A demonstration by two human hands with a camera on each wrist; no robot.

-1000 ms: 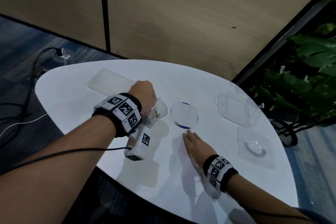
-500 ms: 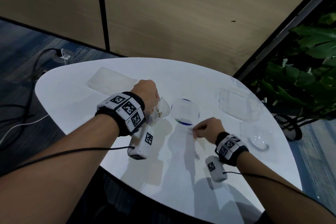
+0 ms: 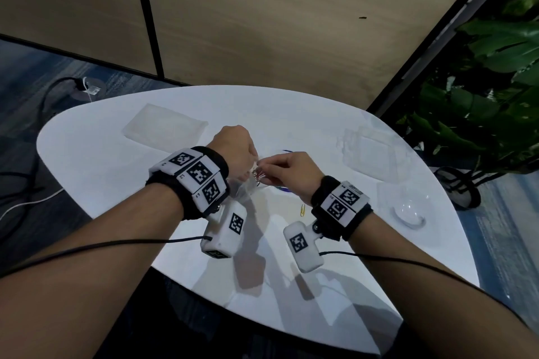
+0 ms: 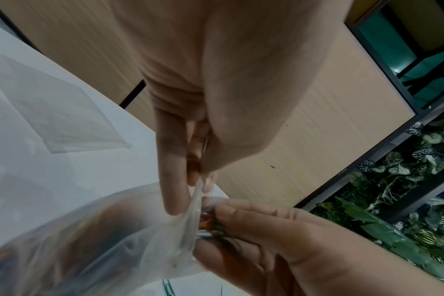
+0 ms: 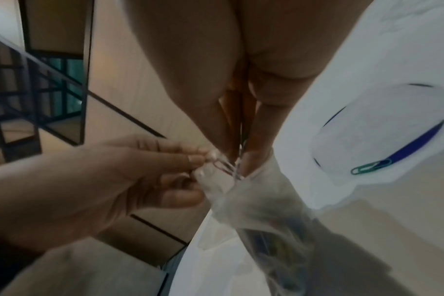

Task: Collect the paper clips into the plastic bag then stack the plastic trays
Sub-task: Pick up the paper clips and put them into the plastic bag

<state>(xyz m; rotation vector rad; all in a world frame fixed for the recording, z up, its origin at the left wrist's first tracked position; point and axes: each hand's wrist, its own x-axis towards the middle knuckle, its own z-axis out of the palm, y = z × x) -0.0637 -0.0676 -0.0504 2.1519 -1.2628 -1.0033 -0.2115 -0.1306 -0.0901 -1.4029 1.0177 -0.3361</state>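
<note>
Both hands together: left hand [image 3: 236,146] pinching plastic bag [image 3: 246,188], right hand [image 3: 291,170] pinching paper clips [image 5: 224,167].

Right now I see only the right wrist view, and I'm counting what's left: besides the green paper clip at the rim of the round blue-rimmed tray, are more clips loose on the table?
Observer: Yes, the head view shows one yellow paper clip lying on the white table, close beside the right wrist.
Operator: Which other trays are there to stack?
Observer: A clear square plastic tray lies near the table's right edge.
Operator: Only that?
Observer: No, a clear plastic tray with a round dimple lies apart from it, nearer the person.
</note>
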